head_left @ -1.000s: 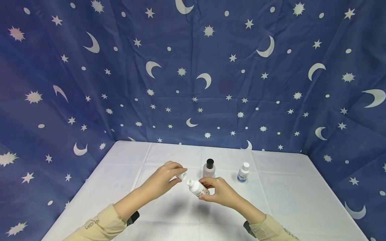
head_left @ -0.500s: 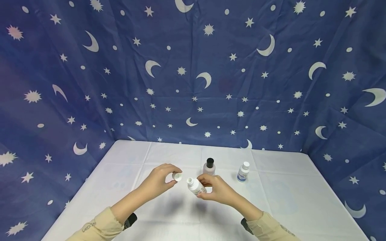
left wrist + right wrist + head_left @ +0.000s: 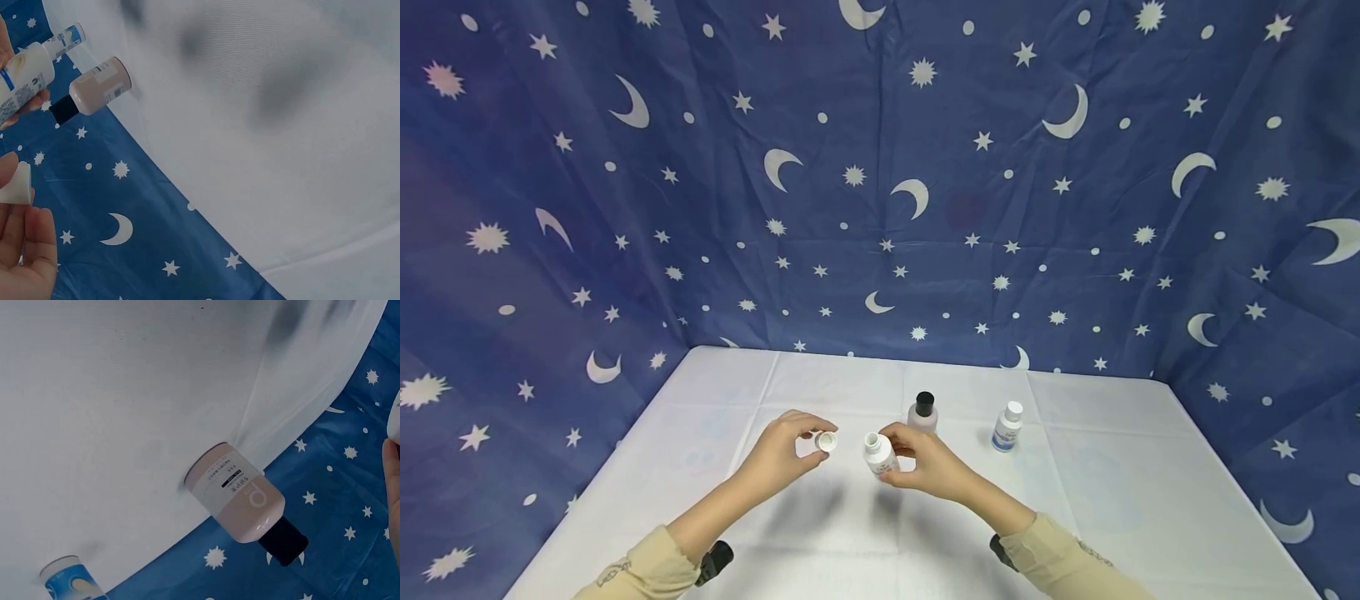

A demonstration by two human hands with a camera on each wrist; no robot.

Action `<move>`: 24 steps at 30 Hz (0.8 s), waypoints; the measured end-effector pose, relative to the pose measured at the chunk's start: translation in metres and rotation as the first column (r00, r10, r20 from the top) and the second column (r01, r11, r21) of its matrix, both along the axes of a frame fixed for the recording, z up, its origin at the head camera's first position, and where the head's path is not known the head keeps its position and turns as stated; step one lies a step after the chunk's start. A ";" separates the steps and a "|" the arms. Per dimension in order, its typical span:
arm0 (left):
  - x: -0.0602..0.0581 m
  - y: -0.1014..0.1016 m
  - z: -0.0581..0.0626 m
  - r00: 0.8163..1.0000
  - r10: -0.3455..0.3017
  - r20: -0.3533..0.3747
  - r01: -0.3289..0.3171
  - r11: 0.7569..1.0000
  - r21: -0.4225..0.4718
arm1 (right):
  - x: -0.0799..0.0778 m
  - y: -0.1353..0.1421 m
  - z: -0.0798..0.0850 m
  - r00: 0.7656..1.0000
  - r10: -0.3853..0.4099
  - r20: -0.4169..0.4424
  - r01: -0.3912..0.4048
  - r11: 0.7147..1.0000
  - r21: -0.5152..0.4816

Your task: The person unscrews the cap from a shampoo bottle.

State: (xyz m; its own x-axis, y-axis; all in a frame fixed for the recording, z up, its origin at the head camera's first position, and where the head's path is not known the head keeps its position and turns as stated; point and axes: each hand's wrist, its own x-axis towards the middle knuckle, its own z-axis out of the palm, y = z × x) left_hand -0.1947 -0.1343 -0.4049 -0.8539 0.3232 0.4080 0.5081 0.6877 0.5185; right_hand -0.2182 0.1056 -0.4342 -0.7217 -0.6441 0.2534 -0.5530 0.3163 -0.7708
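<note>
In the head view my left hand (image 3: 781,457) pinches a white screw cap (image 3: 827,442) between thumb and fingers, its hollow underside facing up toward me. To the right of it, my right hand (image 3: 931,467) grips a small white pill bottle (image 3: 877,452) by the side. That bottle has no cap on and tilts a little to the left, its round mouth showing; what lies inside cannot be made out. Cap and bottle are apart, both held above the table. The left wrist view shows the cap (image 3: 20,185) from the side.
Behind my right hand stands a pale pink bottle (image 3: 234,490) with a black cap. Farther right is a capped white bottle (image 3: 1006,428) with a blue label. A white cloth covers the table (image 3: 1105,500); a blue star-and-moon curtain (image 3: 880,208) closes off its back and sides.
The left hand has drawn the cap leftward, away from the bottle, turning its underside up. The right hand has shifted slightly left, and the bottle stands more upright than before.
</note>
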 end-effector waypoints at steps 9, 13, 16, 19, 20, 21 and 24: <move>-0.003 -0.011 -0.011 0.998 0.031 0.060 -0.033 0.999 0.025 | -0.009 -0.015 -0.002 1.000 -0.004 0.030 0.004 1.000 -0.010; -0.004 -0.015 -0.016 0.998 0.020 0.063 -0.023 0.999 0.044 | -0.014 -0.024 -0.002 1.000 -0.007 -0.005 0.007 1.000 0.031; -0.004 -0.019 -0.020 0.996 0.015 0.088 -0.020 0.998 0.057 | -0.018 -0.030 -0.003 0.999 0.000 -0.038 0.001 0.999 0.052; -0.003 -0.022 -0.023 0.993 0.013 0.118 -0.019 0.999 0.050 | -0.022 -0.035 -0.004 0.999 0.015 -0.048 -0.013 0.999 0.046; -0.003 -0.023 -0.025 0.992 0.012 0.124 -0.018 0.999 0.047 | -0.023 -0.037 -0.004 0.998 0.020 -0.052 -0.018 0.999 0.041; -0.002 -0.024 -0.026 0.992 0.013 0.129 -0.019 0.999 0.041 | -0.024 -0.039 -0.004 0.998 0.021 -0.056 -0.019 0.999 0.039; -0.002 -0.027 -0.032 0.991 0.015 0.136 -0.019 0.999 0.027 | -0.027 -0.044 -0.005 0.998 0.024 -0.064 -0.021 0.999 0.045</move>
